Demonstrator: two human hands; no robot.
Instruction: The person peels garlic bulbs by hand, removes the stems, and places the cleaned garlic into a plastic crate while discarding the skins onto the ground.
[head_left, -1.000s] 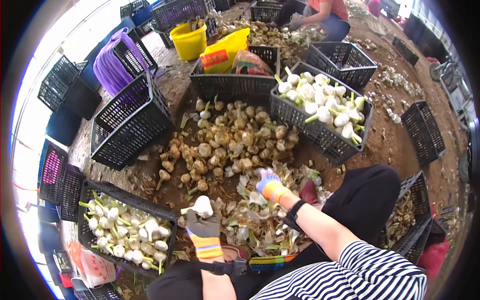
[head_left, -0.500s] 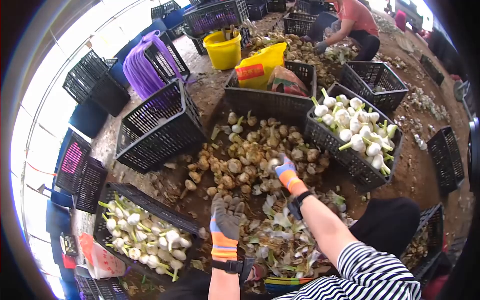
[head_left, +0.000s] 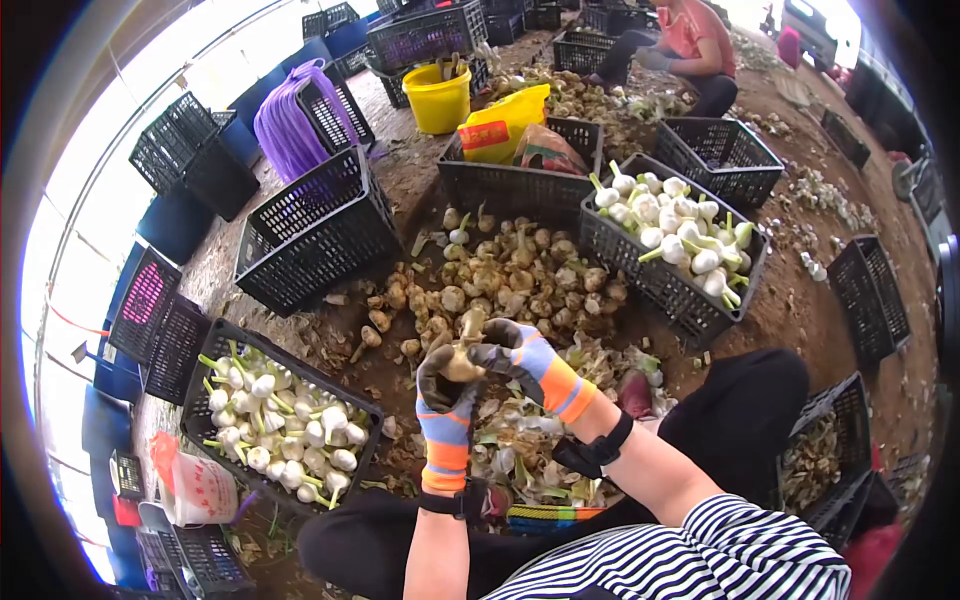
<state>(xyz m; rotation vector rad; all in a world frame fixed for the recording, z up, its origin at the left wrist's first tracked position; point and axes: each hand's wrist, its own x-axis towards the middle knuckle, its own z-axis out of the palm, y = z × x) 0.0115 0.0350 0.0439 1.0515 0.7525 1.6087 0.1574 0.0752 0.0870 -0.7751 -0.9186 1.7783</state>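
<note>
Both my gloved hands meet over the ground in front of my knees. My left hand [head_left: 440,385] cups a dirty unpeeled garlic bulb [head_left: 463,357] from below. My right hand [head_left: 520,355] grips the same bulb from the right side. Just beyond lies a heap of unpeeled garlic bulbs [head_left: 500,280] on the dirt. Peeled skins and green scraps [head_left: 520,440] are piled under my hands. A black crate [head_left: 205,375] of peeled white garlic stands to my left, and another crate of white garlic [head_left: 600,240] stands to the far right of the heap.
Empty black crates [head_left: 310,235] stand left of the heap and behind it. A yellow bucket [head_left: 437,98] and a yellow bag [head_left: 495,125] sit farther back. Another person [head_left: 690,40] squats at the top by a second garlic pile. More crates [head_left: 865,300] line the right side.
My right hand picked a bulb from the heap and drew it back. My left hand, empty half a second ago after releasing a white bulb, has closed on the new bulb too.
</note>
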